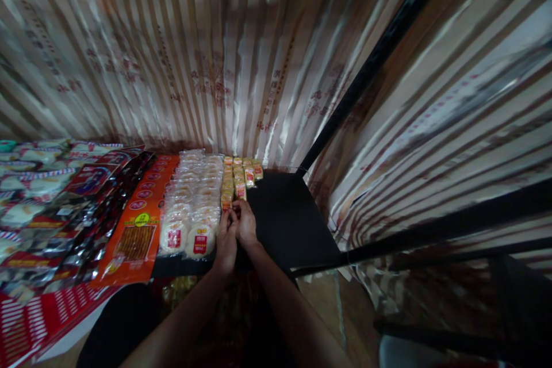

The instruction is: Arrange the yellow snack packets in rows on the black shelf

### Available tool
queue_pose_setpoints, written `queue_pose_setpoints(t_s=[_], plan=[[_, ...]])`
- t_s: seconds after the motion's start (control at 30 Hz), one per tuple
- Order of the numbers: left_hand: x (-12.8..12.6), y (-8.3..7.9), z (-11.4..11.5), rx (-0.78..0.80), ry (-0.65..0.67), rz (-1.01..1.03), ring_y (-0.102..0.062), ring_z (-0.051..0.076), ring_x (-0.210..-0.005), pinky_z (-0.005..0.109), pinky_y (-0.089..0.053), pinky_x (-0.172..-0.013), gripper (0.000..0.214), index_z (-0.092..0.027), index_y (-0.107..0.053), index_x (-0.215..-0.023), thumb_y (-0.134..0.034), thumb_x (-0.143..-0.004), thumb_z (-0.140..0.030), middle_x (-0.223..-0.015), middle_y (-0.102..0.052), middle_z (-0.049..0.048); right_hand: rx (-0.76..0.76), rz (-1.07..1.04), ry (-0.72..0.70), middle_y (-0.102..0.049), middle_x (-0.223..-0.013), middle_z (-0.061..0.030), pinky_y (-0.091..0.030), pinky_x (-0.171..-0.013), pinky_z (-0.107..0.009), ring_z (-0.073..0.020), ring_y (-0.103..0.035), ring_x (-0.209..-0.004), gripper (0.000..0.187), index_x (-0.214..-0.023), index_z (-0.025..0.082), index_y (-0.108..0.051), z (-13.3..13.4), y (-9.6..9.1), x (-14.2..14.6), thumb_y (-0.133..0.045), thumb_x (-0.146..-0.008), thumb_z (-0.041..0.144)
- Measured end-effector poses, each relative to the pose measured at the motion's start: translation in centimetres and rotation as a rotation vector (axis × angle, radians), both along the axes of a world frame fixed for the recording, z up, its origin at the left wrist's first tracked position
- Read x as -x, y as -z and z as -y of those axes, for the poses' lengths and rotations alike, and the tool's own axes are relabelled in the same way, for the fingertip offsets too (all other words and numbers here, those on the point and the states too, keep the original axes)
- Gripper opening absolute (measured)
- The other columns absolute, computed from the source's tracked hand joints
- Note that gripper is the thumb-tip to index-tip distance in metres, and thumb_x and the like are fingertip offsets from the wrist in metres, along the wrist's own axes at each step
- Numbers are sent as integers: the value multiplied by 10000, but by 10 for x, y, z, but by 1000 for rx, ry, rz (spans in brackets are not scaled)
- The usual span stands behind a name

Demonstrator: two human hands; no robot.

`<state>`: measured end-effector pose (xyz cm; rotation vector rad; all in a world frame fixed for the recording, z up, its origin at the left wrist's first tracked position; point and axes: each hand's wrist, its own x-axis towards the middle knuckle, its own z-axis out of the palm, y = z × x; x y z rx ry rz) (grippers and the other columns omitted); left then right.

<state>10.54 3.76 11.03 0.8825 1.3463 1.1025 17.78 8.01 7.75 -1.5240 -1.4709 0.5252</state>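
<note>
My left hand (226,244) and my right hand (245,224) are close together at the front of several rows of small yellow snack packets (238,175). Both hands have their fingers closed at a small yellow packet (226,201) with a red label, at the near end of the left row. My fingers partly hide it. Just left of my hands, clear-wrapped white rice crackers (200,238) stand in two overlapping rows. To the right of my right hand is the bare black shelf board (288,224).
An orange snack bag (138,230) and dark red snack bags (95,178) lie farther left. A red basket (52,310) sits below them. Striped plastic sheeting (259,57) hangs behind the shelf, with a slanted black post (371,75) at its right corner.
</note>
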Motion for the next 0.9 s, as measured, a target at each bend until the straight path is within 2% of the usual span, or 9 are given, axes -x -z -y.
queue_pose_setpoints(t_s=[0.2,0.37,0.47,0.6,0.7,0.77,0.83,0.9], plan=[[-2,-2,-2,-3,-36,-69,-316,183,-1319,330,-203,-1110,409,-203,-512,-1219,-466,-812,-211,-1412,-392,43,32,-25,0,-570,-880,-39,-472,-705,-277,-155,-558,-764,157,-893,186,-560,1,-2,0,-469,-766,194],[-3,-9,4,-72,-54,-76,-373,161,-1281,294,-222,-1099,334,-202,-575,-1118,-459,-807,-170,-1331,-495,33,46,-2,58,-546,-1021,-84,-479,-749,-278,-173,-547,-901,227,-963,171,-575,17,-12,2,-476,-759,178],[0,-12,22,-131,-39,-124,-482,178,-1172,302,-300,-1054,292,-188,-603,-1062,-457,-809,-184,-1211,-581,60,58,1,86,-548,-1005,-90,-475,-718,-258,-160,-554,-857,237,-984,156,-570,38,-17,3,-430,-799,201],[7,-8,65,-171,21,-199,-549,184,-1033,316,-386,-963,266,-184,-605,-1030,-450,-820,-237,-1082,-619,77,32,-5,116,-568,-963,-91,-459,-746,-272,-161,-560,-827,244,-971,144,-564,82,-13,7,-386,-819,213],[17,2,103,-227,58,-208,-553,177,-991,309,-398,-934,239,-188,-610,-973,-435,-821,-244,-1033,-621,70,23,-11,114,-590,-887,-71,-448,-779,-279,-168,-562,-848,219,-901,168,-568,123,0,13,-369,-829,222],[27,15,124,-205,104,-206,-559,178,-975,313,-401,-924,226,-191,-612,-942,-429,-817,-237,-1015,-625,66,73,-18,76,-605,-874,-53,-445,-787,-271,-158,-569,-844,225,-886,192,-571,149,13,18,-352,-838,210],[38,33,136,-123,139,-221,-563,180,-985,316,-397,-928,232,-185,-607,-948,-430,-798,-193,-1021,-631,68,164,28,32,-618,-888,-50,-442,-799,-274,-159,-573,-860,223,-888,203,-582,170,28,23,-372,-817,176],[49,53,140,38,176,-299,-579,183,-968,314,-398,-924,230,-165,-612,-919,-439,-769,-140,-1002,-646,80,301,127,2,-630,-927,-66,-437,-818,-293,-175,-579,-896,236,-909,197,-596,183,42,29,-396,-796,142]])
